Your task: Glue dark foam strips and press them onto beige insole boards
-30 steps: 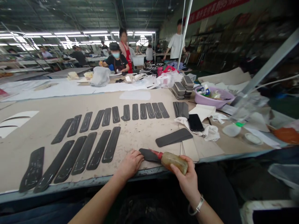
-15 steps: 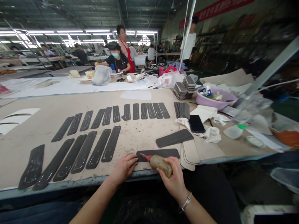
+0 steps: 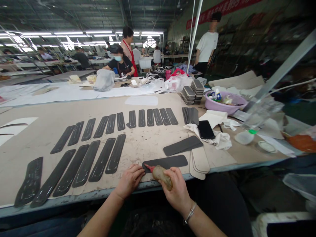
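My right hand (image 3: 176,187) is wrapped round a yellowish glue squeeze bottle (image 3: 161,176), tilted so that its red nozzle points left. The nozzle tip is over the left end of a dark grey strip (image 3: 172,161) with rounded corners, which lies near the table's front edge. My left hand (image 3: 130,180) has its fingers closed together at that strip's left end, the fingertips partly hidden. To the left lie two rows of similar dark strips, and a nearby strip (image 3: 115,154) bears a shiny wet line. Behind the bottle are overlapping dark strips (image 3: 182,145).
Light-backed pieces (image 3: 200,160), a phone (image 3: 206,129) on white cloth and a purple basin (image 3: 224,104) are to the right. Stacked strips (image 3: 188,95) stand farther back. A slanted metal pole (image 3: 286,67) rises at right. Other people work beyond the table.
The bottle and my right hand have shifted left along the strip, toward its left end. My left hand stays at that end. The view has turned slightly.
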